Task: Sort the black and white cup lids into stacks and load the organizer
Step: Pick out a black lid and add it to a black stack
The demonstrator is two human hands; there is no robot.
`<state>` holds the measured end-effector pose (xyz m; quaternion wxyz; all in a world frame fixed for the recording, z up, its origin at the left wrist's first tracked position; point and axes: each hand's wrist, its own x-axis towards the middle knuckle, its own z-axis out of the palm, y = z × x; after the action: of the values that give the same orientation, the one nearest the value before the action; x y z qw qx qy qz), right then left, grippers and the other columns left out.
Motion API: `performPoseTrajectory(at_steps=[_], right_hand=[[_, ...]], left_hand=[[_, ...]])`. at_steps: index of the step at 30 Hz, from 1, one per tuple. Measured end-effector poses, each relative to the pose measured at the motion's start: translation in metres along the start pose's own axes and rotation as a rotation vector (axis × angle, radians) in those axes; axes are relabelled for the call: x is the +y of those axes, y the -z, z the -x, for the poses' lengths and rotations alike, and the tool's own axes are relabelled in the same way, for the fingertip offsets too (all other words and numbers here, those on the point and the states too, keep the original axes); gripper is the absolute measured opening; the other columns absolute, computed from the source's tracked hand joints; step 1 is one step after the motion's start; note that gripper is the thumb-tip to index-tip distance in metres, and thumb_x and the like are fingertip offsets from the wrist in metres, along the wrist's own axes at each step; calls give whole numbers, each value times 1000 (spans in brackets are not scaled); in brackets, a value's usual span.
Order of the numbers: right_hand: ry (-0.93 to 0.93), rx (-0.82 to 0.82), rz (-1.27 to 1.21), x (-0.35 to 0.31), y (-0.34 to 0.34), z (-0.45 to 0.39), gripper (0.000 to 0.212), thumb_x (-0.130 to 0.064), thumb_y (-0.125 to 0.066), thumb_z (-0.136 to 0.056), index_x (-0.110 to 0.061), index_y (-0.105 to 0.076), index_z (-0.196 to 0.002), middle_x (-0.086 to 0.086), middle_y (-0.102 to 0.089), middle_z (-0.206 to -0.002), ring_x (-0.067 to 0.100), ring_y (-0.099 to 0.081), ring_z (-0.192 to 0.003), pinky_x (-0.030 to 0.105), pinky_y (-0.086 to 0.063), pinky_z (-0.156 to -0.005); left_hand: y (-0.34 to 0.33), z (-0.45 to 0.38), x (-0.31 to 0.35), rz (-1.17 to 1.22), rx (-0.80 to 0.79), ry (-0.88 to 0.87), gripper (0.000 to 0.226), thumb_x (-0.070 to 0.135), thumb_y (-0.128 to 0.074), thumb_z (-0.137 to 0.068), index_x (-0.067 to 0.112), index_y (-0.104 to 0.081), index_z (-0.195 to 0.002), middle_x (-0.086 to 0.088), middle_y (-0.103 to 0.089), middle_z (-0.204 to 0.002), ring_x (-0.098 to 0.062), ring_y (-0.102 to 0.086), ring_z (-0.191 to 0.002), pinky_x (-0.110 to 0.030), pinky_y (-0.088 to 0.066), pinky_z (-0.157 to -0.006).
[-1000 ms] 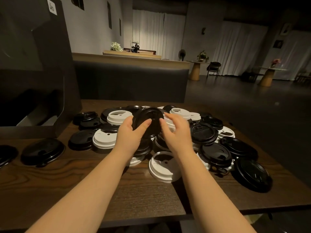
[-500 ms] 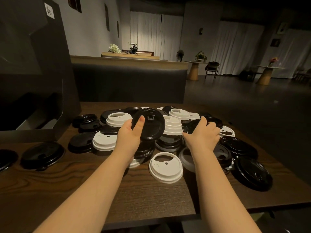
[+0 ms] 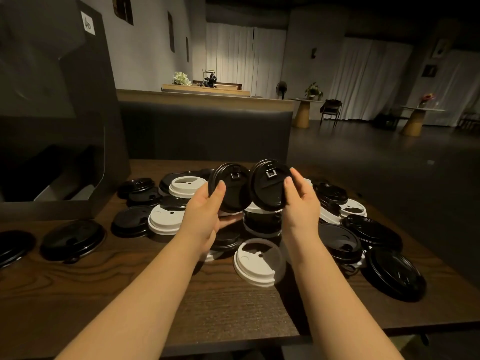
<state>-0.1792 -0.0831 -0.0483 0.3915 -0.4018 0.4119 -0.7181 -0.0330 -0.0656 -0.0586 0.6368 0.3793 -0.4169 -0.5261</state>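
Above the mixed pile mid-bench, the left hand (image 3: 205, 211) pinches one black lid (image 3: 230, 189) and the right hand (image 3: 301, 203) another black lid (image 3: 270, 188), both tilted face-on, probably to nest together. The organizer (image 3: 65, 113) waits at the far left corner.
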Motion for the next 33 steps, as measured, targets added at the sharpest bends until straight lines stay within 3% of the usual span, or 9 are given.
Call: performPoseTrajectory(at_steps=[2, 5, 10, 18, 21, 26, 28, 30, 33], right_hand=[[-113, -87, -89, 2, -6, 5, 33, -10, -50, -97, -14, -55, -129, -5, -64, -111, 5, -62, -99, 24, -52, -89], [-194, -163, -97, 13, -13, 10, 35, -15, -49, -98, -11, -54, -132, 5, -63, -124, 15, -61, -111, 35, -50, -97], [-252, -140, -111, 23, -15, 9, 32, -20, -51, -97, -16, -58, -128, 6, -64, -122, 18, -60, -113, 38, -50, -97], [-133, -68, 34, 25, -18, 13, 28, -22, -53, -96, -13, -58, -122, 5, -61, -121, 19, -58, -114, 41, -48, -100], [-106, -84, 24, 23, -18, 15, 13, -21, -52, -96, -28, -57, -106, 2, -60, -117, 17, -57, -112, 40, -48, -99], [-17, -146, 56, 21, -16, 19, 17, -17, -56, -94, -33, -50, -95, -2, -59, -106, 14, -58, -105, 32, -51, -93], [8, -171, 63, 22, -17, 21, 18, -15, -59, -92, -31, -51, -95, 1, -60, -104, 16, -60, -102, 27, -52, -85], [38, -205, 79, 23, -18, 23, 21, -13, -62, -90, -29, -51, -96, 2, -62, -101, 16, -61, -99, 25, -52, -82], [47, -272, 81, 21, -17, 25, 25, -13, -64, -89, -27, -53, -107, 1, -62, -104, 11, -61, -96, 20, -52, -81]], left_hand=[[-2, 2, 1, 30, -62, 3, 27, 26, -44, -99, 21, -57, -122, -6, -66, -121, -24, -63, -111, -40, -59, -79], [-4, 3, -1, 51, -134, 15, 30, 28, -40, -100, 22, -54, -126, -6, -62, -125, -23, -59, -116, -39, -58, -83], [-5, 6, -4, 49, -217, 76, 30, 28, -36, -101, 23, -54, -125, -6, -60, -127, -23, -59, -118, -41, -56, -87], [-5, 8, -6, 46, -252, 110, 36, 29, -34, -102, 20, -50, -132, -6, -62, -127, -19, -60, -118, -39, -51, -97], [-3, 6, -6, 38, -249, 101, 39, 32, -34, -101, 18, -50, -134, -9, -61, -128, -21, -59, -120, -40, -51, -97], [0, 8, -5, 21, -186, 13, 76, 68, -62, -65, 21, -55, -125, -5, -68, -118, -21, -64, -112, -40, -56, -88], [-1, 7, -5, -68, -104, -69, 57, 52, -66, -76, 22, -55, -123, -2, -68, -114, -22, -65, -111, -41, -58, -84], [0, 2, -6, -113, -14, -126, 40, 37, -53, -93, 24, -50, -131, 1, -64, -120, -19, -63, -112, -41, -57, -84], [3, -1, -4, -160, 3, -164, 29, 34, -42, -100, 32, -53, -126, 4, -62, -123, -16, -59, -114, -35, -57, -79]])
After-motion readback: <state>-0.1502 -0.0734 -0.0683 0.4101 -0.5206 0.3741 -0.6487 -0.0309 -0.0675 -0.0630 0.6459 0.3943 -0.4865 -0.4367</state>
